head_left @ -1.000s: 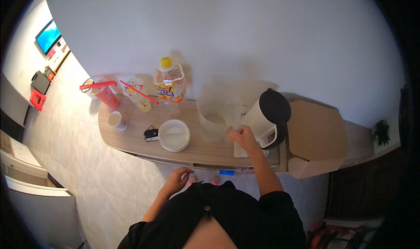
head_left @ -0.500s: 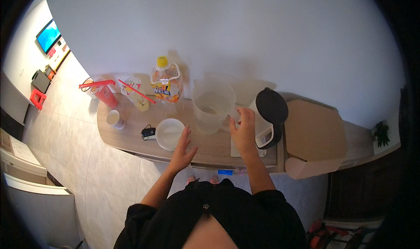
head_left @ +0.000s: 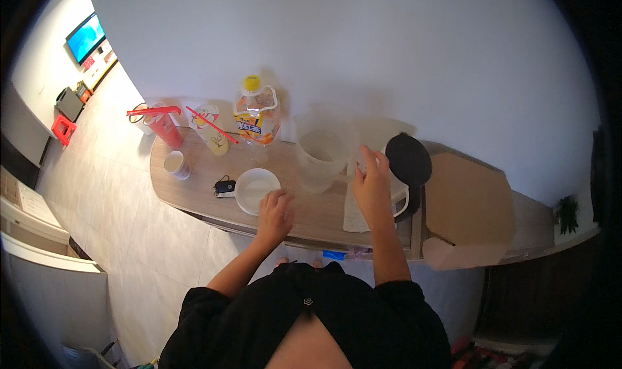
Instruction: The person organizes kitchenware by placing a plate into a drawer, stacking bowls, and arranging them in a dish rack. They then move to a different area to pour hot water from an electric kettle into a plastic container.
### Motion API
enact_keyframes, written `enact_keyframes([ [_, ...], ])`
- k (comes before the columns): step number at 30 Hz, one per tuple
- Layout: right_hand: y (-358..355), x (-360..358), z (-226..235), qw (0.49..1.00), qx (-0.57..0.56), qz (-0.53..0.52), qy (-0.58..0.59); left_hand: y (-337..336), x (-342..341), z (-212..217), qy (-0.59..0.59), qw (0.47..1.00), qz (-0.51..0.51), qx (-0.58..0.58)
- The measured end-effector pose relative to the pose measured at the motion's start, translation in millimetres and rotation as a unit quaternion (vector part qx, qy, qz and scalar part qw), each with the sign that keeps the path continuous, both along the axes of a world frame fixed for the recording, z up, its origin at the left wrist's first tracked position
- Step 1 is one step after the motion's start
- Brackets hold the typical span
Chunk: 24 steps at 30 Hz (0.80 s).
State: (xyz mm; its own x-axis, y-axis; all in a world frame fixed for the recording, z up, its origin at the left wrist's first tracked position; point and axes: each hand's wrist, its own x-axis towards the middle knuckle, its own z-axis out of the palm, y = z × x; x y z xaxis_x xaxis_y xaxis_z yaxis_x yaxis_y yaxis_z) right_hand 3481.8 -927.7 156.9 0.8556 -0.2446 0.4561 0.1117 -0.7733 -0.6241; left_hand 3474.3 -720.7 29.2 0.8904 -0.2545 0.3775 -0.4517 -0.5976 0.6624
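Observation:
My left hand (head_left: 276, 215) is at the right rim of a shallow white bowl (head_left: 254, 191), fingers loosely bent and slightly blurred. Whether the fingertips touch the rim, I cannot tell. My right hand (head_left: 374, 186) is raised beside a large translucent plastic pitcher (head_left: 319, 165), on its right side, thumb and fingers apart. Nothing shows in its grasp; contact with the pitcher's handle is unclear. Right of that hand stands a white jug with a black lid (head_left: 408, 160). A pale cloth or sheet (head_left: 354, 215) lies under the right forearm. Black car keys (head_left: 225, 187) lie left of the bowl.
The wooden cabinet top (head_left: 304, 217) runs along a wall. At the back stand a yellow-capped drink bottle (head_left: 257, 115), a pale drink cup with red straw (head_left: 210, 132) and a red drink cup (head_left: 167, 130). A paper cup (head_left: 176, 165) is farther left, a cardboard box (head_left: 470, 207) right.
My left hand has turned, its spread fingers now bent down at the bowl's rim. The right hand has risen slightly beside the pitcher. The whole view has shifted a little.

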Motion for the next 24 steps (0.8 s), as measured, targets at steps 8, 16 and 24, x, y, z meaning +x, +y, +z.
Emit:
enact_keyframes([
  [8, -4.1, -46.6, -33.5, 0.944, 0.075, 0.195, 0.256, 48.9, -13.4, -26.2, -0.075, 0.978, 0.116, 0.157],
  [16, 15.8, -56.3, -97.6, 0.648, 0.627, 0.174, 0.395, 45.5, -24.8, 29.0, -0.15, 0.983, -0.059, 0.086],
  [24, 26.2, -52.2, -89.6, 0.472, 0.725, 0.331, 0.376, 56.4, -50.0, 94.7, -0.145, 0.934, -0.318, 0.074],
])
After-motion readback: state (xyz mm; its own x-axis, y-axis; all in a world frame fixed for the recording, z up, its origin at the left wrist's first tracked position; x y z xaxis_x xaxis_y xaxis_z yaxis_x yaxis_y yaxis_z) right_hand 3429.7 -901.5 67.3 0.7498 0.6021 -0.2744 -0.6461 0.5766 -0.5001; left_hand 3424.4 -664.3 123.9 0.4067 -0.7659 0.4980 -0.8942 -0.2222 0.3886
